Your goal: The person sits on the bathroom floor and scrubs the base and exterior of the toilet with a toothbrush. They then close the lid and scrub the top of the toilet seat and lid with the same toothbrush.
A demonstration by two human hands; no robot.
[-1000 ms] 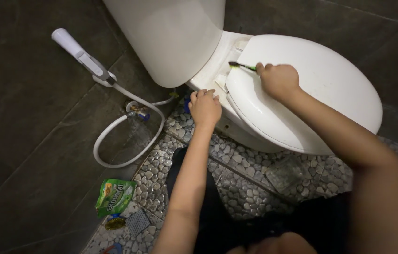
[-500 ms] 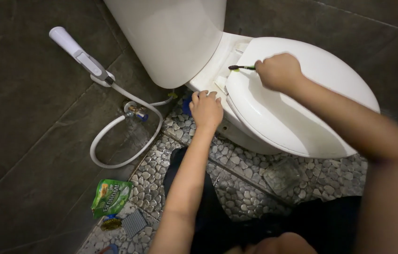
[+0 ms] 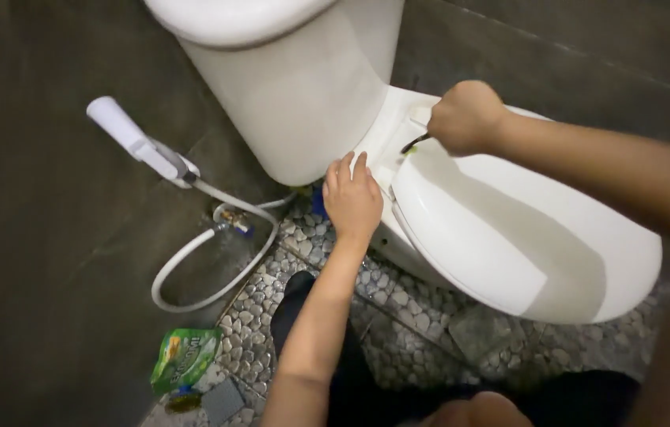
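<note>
Toothbrush (image 3: 413, 144), dark-handled with a touch of green, pokes out below the right hand (image 3: 465, 117), its tip at the hinge area where the closed white toilet lid (image 3: 525, 237) meets the back ledge of the bowl. That hand is curled into a fist around the handle, fingers folded tight on it, so only a short piece of the brush shows. The left hand (image 3: 352, 198) lies flat on the edge of the toilet (image 3: 386, 142) just beside the lid's rear corner, fingers straight and pressed close together, pointing toward the white cistern (image 3: 295, 87). On the dark tiled wall to the left hangs a white bidet sprayer (image 3: 133, 138), its hose (image 3: 193, 261) looping down to a valve near the floor. Low on the pebble-mosaic floor (image 3: 406, 316) lies a green pouch (image 3: 183, 358) with a small grey pad (image 3: 222, 399) just beside it
</note>
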